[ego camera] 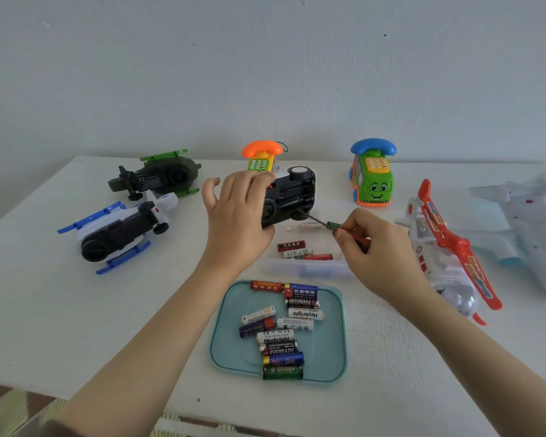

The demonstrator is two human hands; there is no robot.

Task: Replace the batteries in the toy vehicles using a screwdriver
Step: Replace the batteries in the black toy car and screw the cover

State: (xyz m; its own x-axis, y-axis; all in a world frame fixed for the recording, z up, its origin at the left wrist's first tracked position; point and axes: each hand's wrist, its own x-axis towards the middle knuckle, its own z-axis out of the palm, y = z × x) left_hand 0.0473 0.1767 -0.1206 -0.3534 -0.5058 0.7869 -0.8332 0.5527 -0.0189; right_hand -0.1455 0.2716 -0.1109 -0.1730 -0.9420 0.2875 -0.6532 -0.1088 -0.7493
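1. Looks like somebody's home to me, a plain room rather than a shop or workshop; the wall [265,58] is bare white paint with a few small scuffs
2. The white table [60,310] is covered in kids' toys: a green helicopter [161,176], a blue-and-white helicopter [117,231], an orange-topped phone car [260,156], a blue-topped phone car [372,178], a red-and-white plane [445,247]
3. Loose batteries [281,329] of mixed brands sit on a teal tray [227,345] — household odds and ends
4. Below the table's near edge there's a patterned surface [19,411] — too blurry to say what it is
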